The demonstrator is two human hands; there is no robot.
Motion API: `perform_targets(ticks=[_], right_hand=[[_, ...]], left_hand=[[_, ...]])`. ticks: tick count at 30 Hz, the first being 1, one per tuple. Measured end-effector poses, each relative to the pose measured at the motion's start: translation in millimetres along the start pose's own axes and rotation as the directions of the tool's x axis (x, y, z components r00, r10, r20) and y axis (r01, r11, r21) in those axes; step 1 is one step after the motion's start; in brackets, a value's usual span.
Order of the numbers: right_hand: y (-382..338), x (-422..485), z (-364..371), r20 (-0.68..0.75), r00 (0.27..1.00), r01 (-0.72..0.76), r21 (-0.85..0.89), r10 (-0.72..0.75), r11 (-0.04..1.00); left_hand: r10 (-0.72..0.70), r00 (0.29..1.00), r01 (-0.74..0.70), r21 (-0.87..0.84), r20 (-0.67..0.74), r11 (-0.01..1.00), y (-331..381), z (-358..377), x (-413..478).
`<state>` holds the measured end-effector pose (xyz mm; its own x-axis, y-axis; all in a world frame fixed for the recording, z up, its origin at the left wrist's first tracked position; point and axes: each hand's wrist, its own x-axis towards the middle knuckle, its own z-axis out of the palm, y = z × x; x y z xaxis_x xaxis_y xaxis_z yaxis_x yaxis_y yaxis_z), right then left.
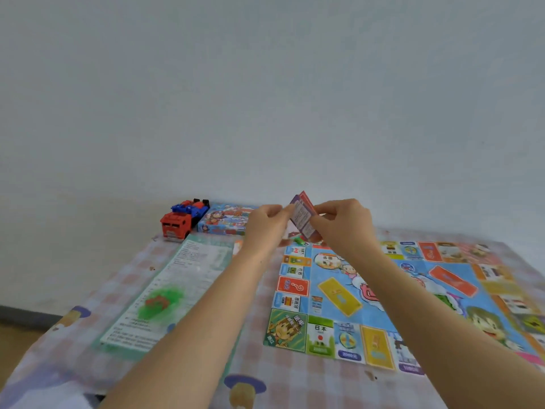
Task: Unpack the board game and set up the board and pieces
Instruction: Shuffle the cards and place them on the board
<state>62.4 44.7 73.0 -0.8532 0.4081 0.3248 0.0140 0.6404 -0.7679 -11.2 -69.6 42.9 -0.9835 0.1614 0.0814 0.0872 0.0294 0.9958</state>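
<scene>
The colourful game board point(383, 293) lies unfolded on the right half of the table. Above its far left corner, both hands hold a small stack of game cards point(303, 216) up in the air. My left hand point(265, 222) pinches the stack's left edge and my right hand point(342, 222) grips its right side. The cards show purple and red backs and a white printed face. The blue game box point(227, 221) sits at the table's far edge. A small green piece point(298, 241) shows just under the cards.
A rules sheet point(168, 293) with a bag of green and red pieces point(159, 302) on it lies on the left. A red and blue toy truck point(182, 219) stands at the far left corner. A checked cloth point(295, 385) covers the table; a wall stands close behind.
</scene>
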Motion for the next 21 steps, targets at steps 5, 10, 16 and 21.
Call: perform_targets(ticks=[5, 10, 16, 21], right_hand=[[41.6, -23.7, -40.4, -0.129, 0.991, 0.041, -0.031, -0.045, 0.999], [76.3, -36.0, -59.7, -0.189, 0.978, 0.063, -0.114, -0.084, 0.991], [99.2, -40.5, -58.9, -0.191, 0.969, 0.158, 0.003, -0.155, 0.987], [107.1, -34.7, -57.7, -0.16, 0.976, 0.174, 0.151, -0.15, 0.973]], left_hand=[[-0.066, 0.983, 0.09, -0.138, 0.171, 0.986, 2.2, 72.9, -35.5], [-0.078, 0.951, 0.137, -0.178, 0.3, 0.974, -5.0, 111.8, -55.1], [-0.072, 0.934, 0.146, -0.191, 0.349, 0.971, -7.5, 113.5, -46.8], [-0.095, 0.914, 0.199, -0.232, 0.394, 0.952, -11.2, 107.5, -32.2]])
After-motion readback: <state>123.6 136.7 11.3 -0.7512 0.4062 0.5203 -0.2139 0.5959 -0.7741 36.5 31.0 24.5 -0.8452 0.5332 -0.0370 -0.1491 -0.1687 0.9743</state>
